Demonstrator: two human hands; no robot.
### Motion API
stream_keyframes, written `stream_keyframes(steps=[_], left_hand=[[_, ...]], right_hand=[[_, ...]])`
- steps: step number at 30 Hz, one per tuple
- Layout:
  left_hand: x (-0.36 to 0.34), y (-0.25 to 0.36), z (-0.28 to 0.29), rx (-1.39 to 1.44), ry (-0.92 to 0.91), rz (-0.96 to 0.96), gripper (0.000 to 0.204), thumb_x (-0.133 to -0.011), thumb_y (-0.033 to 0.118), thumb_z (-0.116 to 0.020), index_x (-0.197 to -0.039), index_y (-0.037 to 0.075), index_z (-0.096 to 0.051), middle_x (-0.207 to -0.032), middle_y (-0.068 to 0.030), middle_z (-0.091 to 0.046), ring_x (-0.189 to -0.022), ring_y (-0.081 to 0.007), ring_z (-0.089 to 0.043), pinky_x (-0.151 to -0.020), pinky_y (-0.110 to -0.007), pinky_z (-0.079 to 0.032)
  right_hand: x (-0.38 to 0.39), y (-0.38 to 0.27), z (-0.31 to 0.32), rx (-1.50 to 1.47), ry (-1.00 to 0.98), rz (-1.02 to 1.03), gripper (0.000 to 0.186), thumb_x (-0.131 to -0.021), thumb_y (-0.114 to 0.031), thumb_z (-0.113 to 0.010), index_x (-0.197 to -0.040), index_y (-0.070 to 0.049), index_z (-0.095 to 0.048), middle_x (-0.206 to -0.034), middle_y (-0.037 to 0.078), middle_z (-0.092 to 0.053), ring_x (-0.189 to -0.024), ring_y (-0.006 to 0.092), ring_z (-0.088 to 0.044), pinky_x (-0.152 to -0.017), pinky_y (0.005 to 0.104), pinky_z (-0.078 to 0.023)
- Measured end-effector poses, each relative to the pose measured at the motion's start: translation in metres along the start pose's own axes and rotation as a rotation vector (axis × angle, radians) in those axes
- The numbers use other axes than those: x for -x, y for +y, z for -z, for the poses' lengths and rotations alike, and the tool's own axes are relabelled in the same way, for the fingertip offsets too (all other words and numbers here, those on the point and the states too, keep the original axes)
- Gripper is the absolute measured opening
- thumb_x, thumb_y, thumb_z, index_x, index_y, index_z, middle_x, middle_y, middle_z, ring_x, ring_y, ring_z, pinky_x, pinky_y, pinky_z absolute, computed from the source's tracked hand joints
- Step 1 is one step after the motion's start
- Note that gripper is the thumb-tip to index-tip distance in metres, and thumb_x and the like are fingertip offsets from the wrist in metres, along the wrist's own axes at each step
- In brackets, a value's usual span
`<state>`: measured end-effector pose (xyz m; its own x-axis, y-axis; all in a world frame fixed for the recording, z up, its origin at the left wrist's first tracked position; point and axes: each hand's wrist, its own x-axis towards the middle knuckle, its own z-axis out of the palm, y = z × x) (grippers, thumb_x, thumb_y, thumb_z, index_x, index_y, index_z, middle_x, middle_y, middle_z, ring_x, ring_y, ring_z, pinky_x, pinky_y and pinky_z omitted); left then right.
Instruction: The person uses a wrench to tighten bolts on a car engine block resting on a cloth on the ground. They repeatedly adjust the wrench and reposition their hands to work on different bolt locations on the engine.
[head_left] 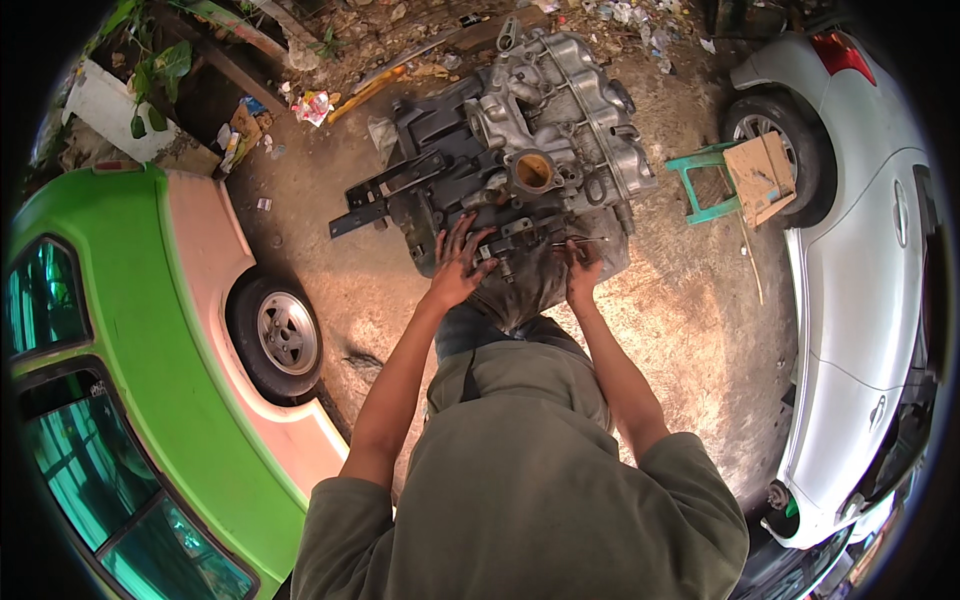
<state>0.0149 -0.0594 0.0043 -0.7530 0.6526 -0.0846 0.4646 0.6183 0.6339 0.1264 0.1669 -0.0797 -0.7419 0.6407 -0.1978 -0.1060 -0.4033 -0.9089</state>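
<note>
A large metal car engine (590,110) stands in front of me, with a round brownish opening (534,172) on its near side. Fingers spread, my left hand (458,266) lies against a dark metal part (510,235) along the engine's near edge. To its right, my right hand (583,272) is closed, thumb and fingers pinched on a thin metal rod (592,240). The rod's far end and exact kind are too small to make out. Dark cloth or sheeting (520,292) hangs below the part, close to my legs.
A green and pink vehicle (120,260) is at the left, a silver car (860,260) at the right. Beside the silver car's wheel stands a green stool (690,190) with a cardboard piece (760,180) on it. Litter and a yellow pole (365,93) lie beyond the engine.
</note>
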Motion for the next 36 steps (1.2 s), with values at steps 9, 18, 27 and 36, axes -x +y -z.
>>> stream_keyframes(steps=[9, 18, 27, 36], left_hand=[[-0.001, -0.001, -0.002, -0.012, 0.01, -0.005, 0.059, -0.09, 0.053, -0.054, -0.141, 0.026, -0.043, -0.157, -0.0081, -0.023, -0.147, -0.0265, -0.014, -0.118, -0.051, -0.005], [-0.001, -0.002, -0.001, -0.007, -0.001, 0.002, 0.06, -0.09, 0.054, -0.054, -0.142, 0.027, -0.043, -0.157, -0.0071, -0.022, -0.148, -0.0249, -0.013, -0.118, -0.05, -0.005], [-0.001, 0.0, 0.0, -0.008, -0.012, 0.013, 0.059, -0.09, 0.056, -0.052, -0.141, 0.027, -0.043, -0.157, -0.0069, -0.021, -0.148, -0.0247, -0.012, -0.118, -0.049, -0.004], [0.0, -0.001, -0.001, -0.014, -0.01, 0.007, 0.06, -0.09, 0.056, -0.053, -0.143, 0.028, -0.042, -0.158, -0.0069, -0.02, -0.148, -0.0246, -0.012, -0.118, -0.049, -0.003]], right_hand=[[-0.014, 0.049, 0.04, -0.426, 0.01, -0.332, 0.035, -0.088, -0.024, -0.07, -0.11, 0.0, -0.056, -0.106, 0.01, -0.064, -0.099, 0.0284, -0.063, -0.089, 0.0436, -0.05], [-0.031, 0.069, 0.049, -0.549, -0.207, -0.423, 0.034, -0.085, -0.024, -0.067, -0.113, -0.008, -0.058, -0.115, 0.006, -0.063, -0.11, 0.0308, -0.057, -0.102, 0.0465, -0.042], [-0.036, 0.073, 0.046, -0.651, -0.004, -0.636, 0.017, -0.095, -0.011, -0.053, -0.106, 0.0, -0.06, -0.1, 0.013, -0.063, -0.097, 0.028, -0.061, -0.092, 0.0373, -0.051], [-0.013, 0.032, 0.011, -0.493, -0.132, -0.211, 0.012, -0.09, -0.005, -0.064, -0.1, 0.0, -0.061, -0.098, 0.009, -0.063, -0.086, 0.0229, -0.065, -0.081, 0.035, -0.055]])
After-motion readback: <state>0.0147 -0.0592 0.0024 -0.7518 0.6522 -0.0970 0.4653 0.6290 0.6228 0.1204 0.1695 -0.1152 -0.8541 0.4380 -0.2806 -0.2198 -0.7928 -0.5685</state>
